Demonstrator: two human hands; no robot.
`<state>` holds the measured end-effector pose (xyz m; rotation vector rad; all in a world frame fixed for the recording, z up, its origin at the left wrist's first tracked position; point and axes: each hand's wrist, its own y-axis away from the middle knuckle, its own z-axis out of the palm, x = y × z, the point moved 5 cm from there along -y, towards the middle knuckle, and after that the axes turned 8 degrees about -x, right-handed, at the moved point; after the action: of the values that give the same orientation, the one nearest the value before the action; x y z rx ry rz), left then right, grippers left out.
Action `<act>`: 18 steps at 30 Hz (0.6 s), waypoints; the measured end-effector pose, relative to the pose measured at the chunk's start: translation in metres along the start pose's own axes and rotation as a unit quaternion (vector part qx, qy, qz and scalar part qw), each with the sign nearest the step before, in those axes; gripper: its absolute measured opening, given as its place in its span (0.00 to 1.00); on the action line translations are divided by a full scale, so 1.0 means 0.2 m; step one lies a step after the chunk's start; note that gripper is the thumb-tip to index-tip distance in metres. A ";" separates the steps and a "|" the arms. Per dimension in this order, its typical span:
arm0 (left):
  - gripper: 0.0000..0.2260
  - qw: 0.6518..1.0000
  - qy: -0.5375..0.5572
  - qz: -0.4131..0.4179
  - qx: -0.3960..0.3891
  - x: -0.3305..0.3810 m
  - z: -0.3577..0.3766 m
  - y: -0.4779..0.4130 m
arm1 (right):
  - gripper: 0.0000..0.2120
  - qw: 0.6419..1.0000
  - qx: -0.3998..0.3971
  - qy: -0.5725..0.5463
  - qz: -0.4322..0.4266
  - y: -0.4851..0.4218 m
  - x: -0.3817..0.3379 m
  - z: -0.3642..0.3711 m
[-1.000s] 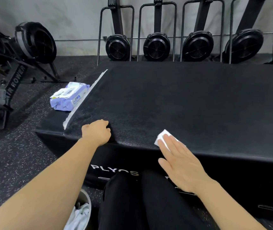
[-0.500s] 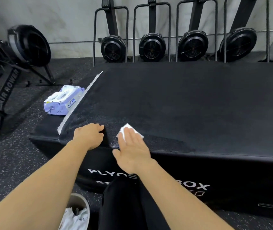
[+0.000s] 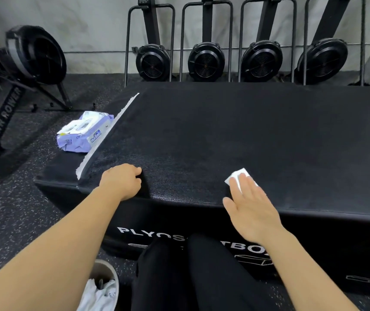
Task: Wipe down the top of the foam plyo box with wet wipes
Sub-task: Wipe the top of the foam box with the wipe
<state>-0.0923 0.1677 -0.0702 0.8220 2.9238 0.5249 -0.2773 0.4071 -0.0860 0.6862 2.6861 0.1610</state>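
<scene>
- Two bare hands rest on the top of the black foam plyo box, both close to its near edge and well apart from each other.
- The right hand lies flat with its fingers straight and together, and the fingertips press a folded white wet wipe onto the box top.
- The wipe lies just behind the near edge, right of the middle. Its far corner and left side show past the fingers, and the rest is covered by them.
- The left hand sits further left on the same surface with its fingers curled under into a loose fist. Nothing shows in its grasp.
- Around the near strip between the hands the black surface has a slight sheen.
- White lettering runs across the front face of the box, partly hidden by the person's black trouser legs.
- A ragged white strip runs from front to back along the left part of the top.
- Just left of that strip, a purple and white pack of wet wipes lies on the left end of the box, touching or nearly touching the strip.
- Four black rowing machines stand upright in a row against the wall behind the box.
- Another rower stands on the speckled floor at the far left.
- A round bin with crumpled white material inside stands on the floor beside the left leg.
</scene>
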 end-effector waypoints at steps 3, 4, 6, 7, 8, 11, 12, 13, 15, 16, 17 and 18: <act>0.21 1.000 0.004 0.005 -0.003 0.00 0.01 0.00 | 0.25 0.999 -0.015 0.011 0.049 -0.05 -0.05 0.03; 0.21 1.000 0.005 0.005 -0.003 0.00 0.01 0.00 | 0.26 0.999 -0.014 0.002 0.050 -0.08 -0.11 0.04; 0.21 1.000 0.000 0.004 -0.004 0.00 0.01 0.00 | 0.27 0.999 -0.025 -0.004 0.028 -0.15 -0.26 0.08; 0.21 1.000 -0.003 0.002 -0.006 0.01 0.01 0.00 | 0.28 0.999 -0.041 0.001 0.012 -0.20 -0.35 0.10; 0.21 1.000 -0.006 0.001 -0.008 0.01 0.01 0.00 | 0.29 0.998 -0.062 0.006 -0.006 -0.24 -0.44 0.13; 0.20 1.000 -0.010 -0.004 -0.013 0.02 0.00 0.01 | 0.31 0.992 -0.118 0.009 -0.053 -0.36 -0.66 0.19; 0.19 1.000 -0.007 -0.006 -0.015 0.02 0.00 0.01 | 0.31 0.989 -0.132 0.007 -0.067 -0.39 -0.71 0.19; 0.19 1.000 -0.005 -0.009 -0.017 0.02 0.00 0.02 | 0.31 0.987 -0.143 0.008 -0.078 -0.41 -0.74 0.19; 0.18 1.000 0.001 -0.013 -0.023 0.03 0.00 0.01 | 0.30 0.984 -0.150 0.014 -0.094 -0.43 -0.74 0.18; 0.18 1.000 0.007 -0.014 -0.027 0.02 0.00 0.01 | 0.30 0.984 -0.145 0.012 -0.099 -0.43 -0.72 0.17; 0.19 0.999 0.013 -0.015 -0.031 0.02 0.00 0.01 | 0.29 0.986 -0.136 0.004 -0.101 -0.41 -0.68 0.15; 0.19 0.999 0.018 -0.014 -0.035 0.02 0.01 0.00 | 0.27 0.988 -0.118 -0.009 -0.099 -0.39 -0.63 0.13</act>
<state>-0.0955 0.1712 -0.0712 0.7692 2.9262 0.6439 -0.1995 0.2789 -0.0862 0.3446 2.6392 0.4107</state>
